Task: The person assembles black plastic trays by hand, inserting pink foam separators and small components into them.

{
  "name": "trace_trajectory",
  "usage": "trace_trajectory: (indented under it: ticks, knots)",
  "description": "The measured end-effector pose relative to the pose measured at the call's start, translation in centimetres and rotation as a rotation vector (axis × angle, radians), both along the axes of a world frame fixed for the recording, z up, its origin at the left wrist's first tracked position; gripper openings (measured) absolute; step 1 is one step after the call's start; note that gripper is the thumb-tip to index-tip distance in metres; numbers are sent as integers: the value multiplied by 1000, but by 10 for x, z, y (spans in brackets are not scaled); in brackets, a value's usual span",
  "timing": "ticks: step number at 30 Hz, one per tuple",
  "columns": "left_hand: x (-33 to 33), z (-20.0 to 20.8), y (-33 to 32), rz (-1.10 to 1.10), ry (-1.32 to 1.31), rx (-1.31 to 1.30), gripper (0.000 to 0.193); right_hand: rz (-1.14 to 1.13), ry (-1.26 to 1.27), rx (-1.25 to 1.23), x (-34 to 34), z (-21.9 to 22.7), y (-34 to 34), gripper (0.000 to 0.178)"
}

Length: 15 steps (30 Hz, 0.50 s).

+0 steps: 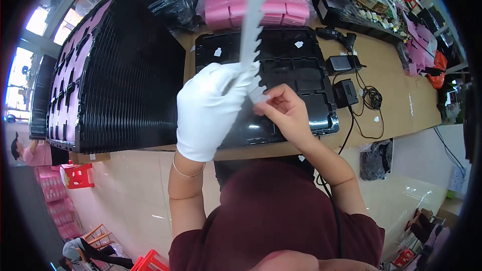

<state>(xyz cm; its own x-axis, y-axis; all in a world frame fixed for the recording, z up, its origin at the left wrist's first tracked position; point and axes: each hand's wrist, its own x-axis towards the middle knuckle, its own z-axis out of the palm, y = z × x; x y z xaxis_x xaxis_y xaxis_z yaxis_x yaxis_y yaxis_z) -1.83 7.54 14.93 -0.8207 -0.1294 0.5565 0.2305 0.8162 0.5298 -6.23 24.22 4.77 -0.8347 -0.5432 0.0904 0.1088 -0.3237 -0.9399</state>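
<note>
My left hand [208,103], in a white glove, is closed round a long white strip with a toothed edge [254,17]. The strip rises from the fist toward the far edge of the view, its upper part blurred. My bare right hand [287,110] pinches a small white tab [258,95] at the strip's lower end; whether the tab is still joined cannot be made out. Beneath both hands lies a black plastic tray [293,78] with moulded compartments. Small white pieces, one at its far left [218,52] and one at its far right [299,44], rest on it.
A tall stack of black trays [130,75] with pink inserts stands at the left. Pink packs [271,0] lie behind the tray. To the right are a black adapter [344,63], a second black device [345,93] and a coiled cable [372,98] on the brown tabletop [401,98].
</note>
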Motion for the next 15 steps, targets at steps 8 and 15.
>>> trace_trajectory:
  ticks: [8, 15]
  knots:
    - [19, -10, -13, 113, -197, 396, 14, 293, 416, 256, -25, 6, -9, 28]
    - [30, -13, -21, 86, -193, 540, 19, 396, 427, 308, -27, 1, -32, 25]
